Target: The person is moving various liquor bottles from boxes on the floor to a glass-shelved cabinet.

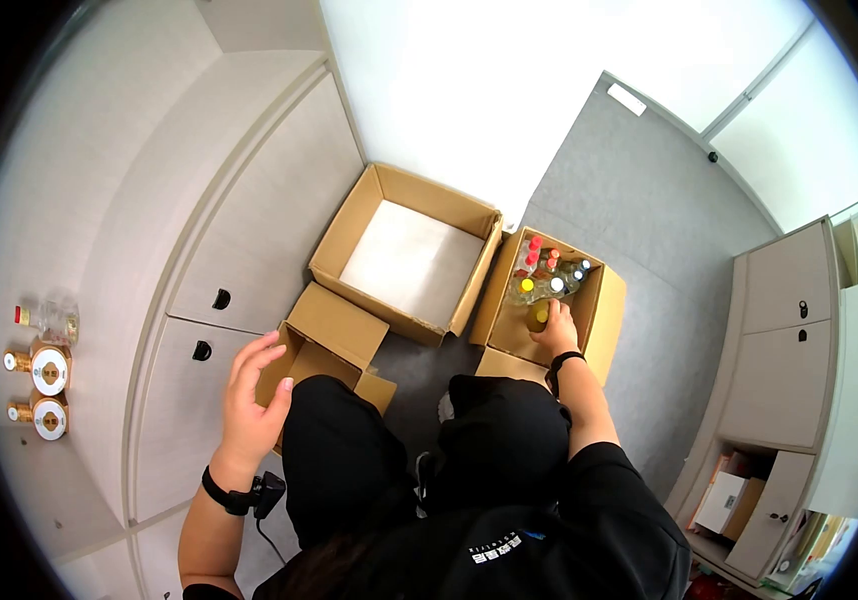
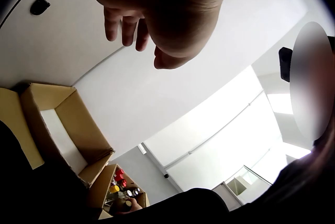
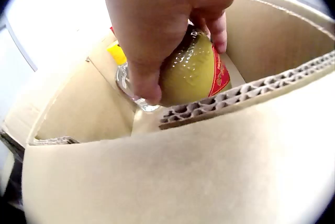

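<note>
Right hand [image 1: 559, 333], right of centre, grips a bottle [image 3: 189, 74] in a box [image 3: 131, 177]; left hand [image 1: 252, 403], lower left, is outstretched.

No text reads clearly: white print [image 1: 497, 548] on the black T-shirt [image 1: 609, 520] below the large cardboard box [image 1: 379, 302], red label [image 3: 220, 73] on the glass bottle [image 3: 186, 77] to its right, round labels [image 1: 50, 371] left.

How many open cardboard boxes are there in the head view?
3: a large box in the middle; one holding bottles, beneath the right hand; a smaller box beside the left hand. The legs may hide others.
</note>
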Demonstrator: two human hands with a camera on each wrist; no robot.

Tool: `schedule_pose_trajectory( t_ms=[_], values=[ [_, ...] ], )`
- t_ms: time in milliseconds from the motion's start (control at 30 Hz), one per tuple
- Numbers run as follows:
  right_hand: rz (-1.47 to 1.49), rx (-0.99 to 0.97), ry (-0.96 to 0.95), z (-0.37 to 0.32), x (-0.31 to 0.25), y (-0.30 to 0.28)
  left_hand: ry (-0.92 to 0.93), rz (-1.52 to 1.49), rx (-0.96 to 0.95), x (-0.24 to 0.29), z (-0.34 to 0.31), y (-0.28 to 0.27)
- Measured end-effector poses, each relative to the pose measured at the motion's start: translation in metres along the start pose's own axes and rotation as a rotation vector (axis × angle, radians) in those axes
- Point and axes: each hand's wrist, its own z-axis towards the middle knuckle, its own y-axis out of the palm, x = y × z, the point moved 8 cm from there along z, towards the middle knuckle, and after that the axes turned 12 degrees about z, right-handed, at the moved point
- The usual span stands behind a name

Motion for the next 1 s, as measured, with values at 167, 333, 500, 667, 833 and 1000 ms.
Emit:
schedule_pose_trajectory(
  t_ms=[167,333,500,667,833,1000],
  values=[
    [0.12,0.032,-0.085,-0.021,-0.035,-0.039,0.011,-0.098,-0.028,0.001,0.001,0.01],
    [0.369,0.07,-0.4,-0.044,-0.134,-0.133,0.102,-0.144,-0.081,0.032,0.02,0.03],
    [0.711,-0.109,-0.54,-0.073,-0.26,-0.2,0.21,-0.209,-0.116,0.061,0.044,0.04],
    [0.755,-0.264,-0.661,-0.134,-0.393,-0.239,0.29,-0.22,0.006,0.096,0.067,0.028],
    [0.695,-0.306,-0.721,-0.181,-0.468,-0.229,0.224,-0.237,0.148,0.095,0.066,-0.006],
    [0.719,-0.246,-0.778,-0.206,-0.514,-0.192,0.053,-0.362,0.32,0.05,0.047,-0.039]
  ],
)
